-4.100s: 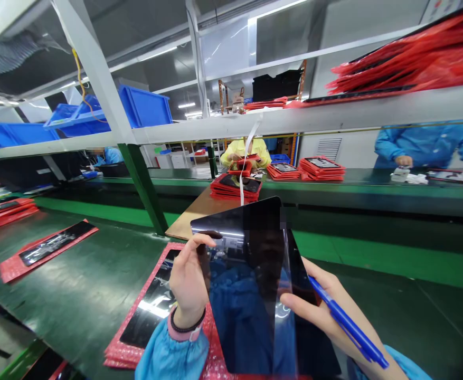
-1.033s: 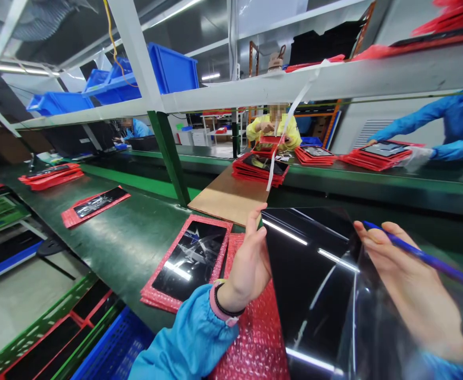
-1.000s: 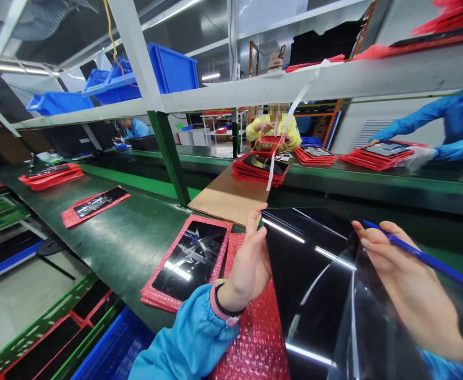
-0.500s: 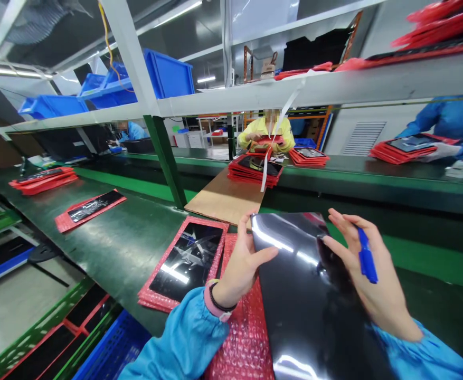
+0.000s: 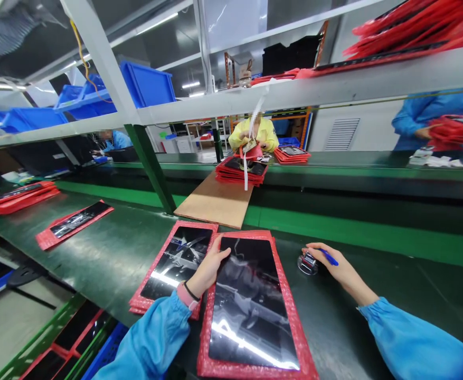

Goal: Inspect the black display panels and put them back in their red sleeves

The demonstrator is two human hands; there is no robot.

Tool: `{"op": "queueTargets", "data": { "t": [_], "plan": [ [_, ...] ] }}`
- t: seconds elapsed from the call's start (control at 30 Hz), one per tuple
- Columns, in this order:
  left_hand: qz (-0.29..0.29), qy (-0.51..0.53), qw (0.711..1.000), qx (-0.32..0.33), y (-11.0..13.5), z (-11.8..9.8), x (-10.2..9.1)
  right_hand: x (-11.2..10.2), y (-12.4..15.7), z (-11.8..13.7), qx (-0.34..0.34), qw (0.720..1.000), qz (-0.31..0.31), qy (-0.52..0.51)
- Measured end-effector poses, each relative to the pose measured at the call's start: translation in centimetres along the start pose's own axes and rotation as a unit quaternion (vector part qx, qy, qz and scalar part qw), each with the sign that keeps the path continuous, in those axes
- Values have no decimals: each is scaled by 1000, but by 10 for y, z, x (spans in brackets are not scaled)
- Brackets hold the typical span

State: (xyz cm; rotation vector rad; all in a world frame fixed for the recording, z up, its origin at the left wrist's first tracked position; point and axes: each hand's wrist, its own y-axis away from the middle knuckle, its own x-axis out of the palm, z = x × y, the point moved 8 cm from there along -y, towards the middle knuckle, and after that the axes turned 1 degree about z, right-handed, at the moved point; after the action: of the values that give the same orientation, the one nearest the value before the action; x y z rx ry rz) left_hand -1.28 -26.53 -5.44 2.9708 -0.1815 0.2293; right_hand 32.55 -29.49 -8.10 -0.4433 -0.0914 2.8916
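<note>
A black glossy panel (image 5: 251, 301) lies flat on a red bubble-wrap sheet (image 5: 290, 338) in front of me. My left hand (image 5: 209, 266) rests with fingers stretched on the panel's left edge. My right hand (image 5: 336, 266) is to the right on the green belt, closed round a blue pen (image 5: 328, 257), its fingers touching a small round roll (image 5: 307, 263). A second black panel on red wrap (image 5: 178, 258) lies just left of the first.
A brown cardboard sheet (image 5: 215, 203) lies beyond. More red-wrapped panels (image 5: 75, 221) sit on the belt at left; stacks (image 5: 239, 171) on the far bench. People in blue and yellow sleeves work opposite. Blue bins (image 5: 144, 84) stand on the shelf.
The panel I held tilted in both hands now lies flat on the red wrap. My right hand has left it and moved right to the small roll.
</note>
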Motion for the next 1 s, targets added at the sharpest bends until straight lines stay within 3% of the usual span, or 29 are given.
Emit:
{"op": "queueTargets", "data": {
  "t": [0.1, 0.2, 0.33, 0.47, 0.53, 0.6, 0.7, 0.77, 1.0],
  "plan": [
    [10, -28, 1000, -1, 0, -6, -3, -3, -1, 2, -20, 999, -17, 30],
    [17, -59, 998, 14, 3, -18, -8, -10, 4, 7, -43, 994, -72, 65],
    [16, -104, 993, 52, 11, -31, -18, -6, 31, 36, -112, 980, -133, 100],
    [-19, -145, 988, 52, 15, -31, -37, 45, 69, 66, -175, 978, -3, 110],
    [-25, -155, 987, 19, 18, -25, -47, 79, 88, 71, -191, 965, 103, 149],
    [-7, -155, 987, -43, 23, -12, -53, 98, 103, 72, -210, 951, 149, 170],
    [46, -144, 978, -146, 34, 9, -52, 110, 113, 70, -236, 942, 159, 178],
    [69, -142, 971, -177, 39, 15, -49, 113, 115, 70, -244, 938, 165, 180],
    [67, -154, 982, -87, 46, -22, -30, 112, 113, 75, -229, 948, 170, 141]
  ]
}}
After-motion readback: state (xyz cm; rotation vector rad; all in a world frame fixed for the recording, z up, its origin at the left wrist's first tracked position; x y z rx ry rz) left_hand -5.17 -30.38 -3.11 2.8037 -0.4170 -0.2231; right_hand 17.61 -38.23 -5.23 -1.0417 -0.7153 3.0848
